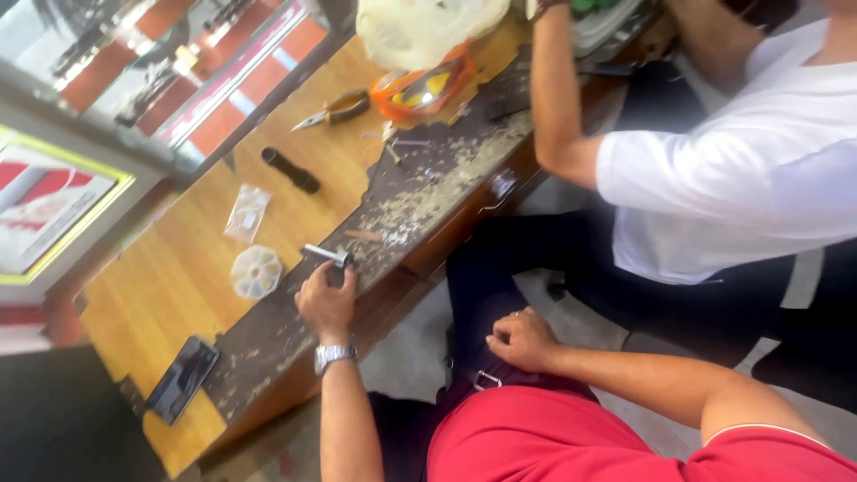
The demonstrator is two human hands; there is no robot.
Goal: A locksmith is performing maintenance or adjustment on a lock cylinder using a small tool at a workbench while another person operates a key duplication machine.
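Note:
My left hand (327,302), with a metal wristwatch (334,355) on the wrist, rests on the worn dark edge of the wooden workbench (170,295). Its fingers close around a small silver metal cylinder (325,254) lying on that edge. My right hand (520,340) sits curled on my dark trousers near a belt clip (485,380), with nothing visible in it. I wear a red shirt (571,442).
A round white compartment box (256,271), a small clear bag (246,213), a black cylinder (289,170), pliers (336,109), an orange case (421,88) and a phone (182,378) lie on the bench. Another person in a white shirt (741,170) sits at right, arm reaching up.

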